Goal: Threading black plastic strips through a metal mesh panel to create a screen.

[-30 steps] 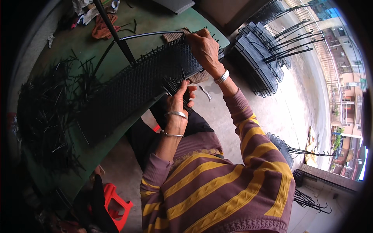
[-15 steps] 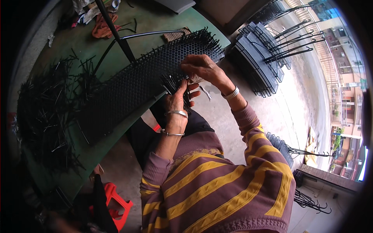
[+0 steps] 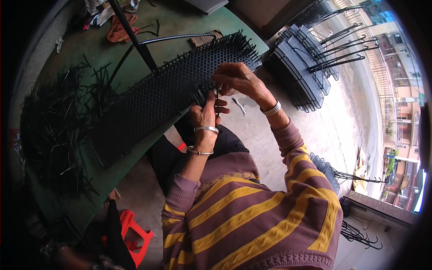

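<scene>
My left hand (image 3: 205,116) is closed around a bundle of thin black strips (image 3: 198,95), their ends fanning out past the thumb. Above and to its right, my right hand (image 3: 239,80) is pinched at the near edge of a long black perforated panel (image 3: 153,99); what its fingertips hold is too small to make out. The panel lies on a green table, with many dark prongs standing up along its far edge and right end. A large heap of loose black strips (image 3: 54,135) covers the table's left side.
A black metal bar frame (image 3: 144,56) stands behind the panel, near an orange cloth (image 3: 122,29) on the green table (image 3: 112,182). Stacked black panels (image 3: 299,67) with long hooks are on the floor at right. A red stool (image 3: 135,238) and someone's dark-clothed leg are at lower left.
My right hand has shifted slightly right, still pinched. The left hand has turned a little, and its strip bundle now leans closer to the panel.
</scene>
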`<act>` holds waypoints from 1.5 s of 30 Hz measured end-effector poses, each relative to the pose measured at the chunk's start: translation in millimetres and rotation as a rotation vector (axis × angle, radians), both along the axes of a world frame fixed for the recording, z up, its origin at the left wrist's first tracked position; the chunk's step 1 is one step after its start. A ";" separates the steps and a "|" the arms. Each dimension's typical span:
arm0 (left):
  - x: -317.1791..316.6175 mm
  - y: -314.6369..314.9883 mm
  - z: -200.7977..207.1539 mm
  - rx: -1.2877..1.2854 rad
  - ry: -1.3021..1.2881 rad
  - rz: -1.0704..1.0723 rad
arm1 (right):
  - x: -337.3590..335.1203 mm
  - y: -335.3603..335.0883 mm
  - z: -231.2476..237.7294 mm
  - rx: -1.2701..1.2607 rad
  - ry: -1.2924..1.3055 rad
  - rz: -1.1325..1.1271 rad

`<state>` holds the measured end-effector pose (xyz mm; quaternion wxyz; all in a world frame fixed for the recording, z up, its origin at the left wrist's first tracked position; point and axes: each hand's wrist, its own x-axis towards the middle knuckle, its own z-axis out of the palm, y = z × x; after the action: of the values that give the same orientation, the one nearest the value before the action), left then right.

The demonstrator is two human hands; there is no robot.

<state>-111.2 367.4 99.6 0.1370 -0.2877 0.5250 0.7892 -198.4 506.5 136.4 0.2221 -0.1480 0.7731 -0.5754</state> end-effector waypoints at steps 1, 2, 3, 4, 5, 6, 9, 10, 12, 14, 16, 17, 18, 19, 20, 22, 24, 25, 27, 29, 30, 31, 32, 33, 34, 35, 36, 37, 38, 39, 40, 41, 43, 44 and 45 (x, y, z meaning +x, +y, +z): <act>-0.7 1.7 2.8 0.036 0.008 0.012 | 0.2 0.3 1.6 -0.010 0.012 0.015; -1.0 2.5 4.0 0.072 0.017 0.024 | 0.1 0.4 1.5 -0.010 0.012 0.014; -0.8 2.7 3.6 0.072 0.017 0.024 | -0.7 0.9 2.1 -0.007 -0.034 0.021; -0.4 2.6 2.6 0.094 0.038 0.011 | -1.3 1.3 2.9 -0.004 -0.079 0.028; 0.0 2.6 2.2 0.117 0.059 -0.002 | -1.2 1.3 6.3 -0.003 -0.079 0.028; 0.1 2.9 2.4 0.117 0.059 -0.001 | -0.9 0.6 11.1 0.026 -0.090 0.037; 0.1 3.2 3.4 0.069 0.014 -0.011 | -4.7 2.2 10.5 0.044 -0.103 0.081; 0.0 1.9 3.4 0.063 0.025 -0.023 | -5.9 2.7 10.0 0.031 -0.105 0.115; -0.6 0.9 3.8 0.058 0.038 -0.036 | -7.4 2.9 15.0 0.043 -0.078 0.150; -1.5 1.2 4.3 0.147 0.068 -0.030 | -8.4 4.4 17.2 0.055 -0.050 0.184; -2.5 1.9 -2.8 0.199 0.050 0.026 | -7.9 5.0 19.4 -0.056 0.173 0.041; -2.9 2.2 -6.8 0.252 0.031 0.082 | -9.4 4.8 24.3 -0.056 0.175 0.042; -1.5 0.1 -8.9 0.264 0.043 0.069 | -10.5 2.5 37.0 0.005 0.242 -0.109; -1.7 -0.4 -12.0 0.265 0.043 0.068 | -11.2 1.6 43.8 0.067 0.309 -0.260; -1.9 -0.3 -15.5 0.325 0.018 0.057 | -17.1 1.1 35.3 0.002 0.452 -0.334; -0.7 2.2 -18.5 0.387 -0.008 0.044 | -25.2 -4.1 33.6 0.074 0.617 -0.402; 2.3 6.1 -21.2 0.515 -0.051 0.033 | -37.9 -11.5 23.5 0.145 0.879 -0.481; 1.4 7.5 -23.0 0.516 -0.049 0.030 | -44.1 -11.6 17.0 0.146 0.882 -0.483; 0.3 9.1 -26.6 0.535 -0.077 0.037 | -54.4 -12.2 4.5 0.247 1.013 -0.496; -0.7 9.0 -29.9 0.535 -0.084 0.030 | -60.0 -14.0 -6.1 0.236 0.969 -0.504; -1.4 8.2 -30.6 0.535 -0.092 0.023 | -60.4 -16.1 -7.3 0.270 1.005 -0.517; -1.7 7.2 -31.2 0.536 -0.091 0.024 | -60.7 -17.8 -8.4 0.305 1.041 -0.531; -1.7 6.0 -31.7 0.553 -0.089 0.007 | -60.3 -19.0 -10.1 0.305 1.041 -0.531; -1.5 4.9 -29.5 0.571 -0.087 -0.009 | -59.3 -20.1 -12.1 0.294 1.008 -0.518; -1.2 4.9 -27.0 0.571 -0.087 -0.008 | -58.8 -20.8 -12.9 0.282 0.976 -0.505; -0.8 5.4 -24.0 0.578 -0.103 0.005 | -59.1 -21.0 -11.8 0.282 0.976 -0.504; -0.9 5.2 -19.6 0.585 -0.120 0.017 | -59.8 -20.8 -9.7 0.277 0.966 -0.476; -0.5 4.5 -16.6 0.585 -0.119 0.017 | -60.2 -20.5 -8.5 0.273 0.957 -0.449; 0.2 3.8 -13.9 0.588 -0.137 0.010 | -60.4 -20.2 -8.7 0.273 0.958 -0.449; 0.6 3.3 -12.4 0.592 -0.154 0.004 | -60.8 -20.4 -8.5 0.302 0.972 -0.453; 0.9 3.5 -13.0 0.592 -0.151 0.005 | -61.3 -20.7 -8.0 0.330 0.986 -0.458; 1.2 4.1 -14.6 0.578 -0.134 0.026 | -62.1 -21.3 -5.8 0.328 0.989 -0.457; 4.5 4.3 -16.2 0.563 -0.118 0.047 | -61.5 -22.1 -0.3 0.239 0.930 -0.403; 6.1 3.3 -16.3 0.510 -0.120 0.043 | -62.9 -21.6 -1.9 0.238 0.931 -0.402; 6.1 2.1 -16.9 0.457 -0.120 0.037 | -66.3 -21.4 -3.5 0.241 0.959 -0.396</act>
<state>-105.1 369.6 82.7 0.2149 -0.3052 0.3185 0.8713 -264.7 485.1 132.8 -0.2538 -0.2192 0.8615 -0.3811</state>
